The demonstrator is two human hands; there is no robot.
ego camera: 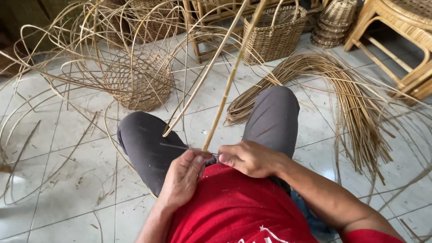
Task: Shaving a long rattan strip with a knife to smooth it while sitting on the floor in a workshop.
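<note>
A long rattan cane (227, 85) is held at its lower end between the 2 hands, just above the lap of the seated person. The left hand (182, 177) is closed around the cane's base, thumb pressed up against it. The right hand (249, 157) is clenched on the handle of a thin knife (180, 146), whose dark blade is laid flat across the cane's base and points away past the left knee. From that grip the cane rises steeply and leaves the top of the view; a 2nd, thinner strip (204, 74) runs beside it and ends just above the left knee.

Relative to the cane, an unfinished basket (137, 83) with loose uprights splaying outward is seen to the left on the tiled floor (67, 148). A finished woven basket (272, 36) stands behind the cane, to the right. A bundle of rattan strips (342, 90) lies spread out further right, beyond the right knee. A stack of woven trays (335, 22) and a rattan chair (400, 40) are seen at the far right.
</note>
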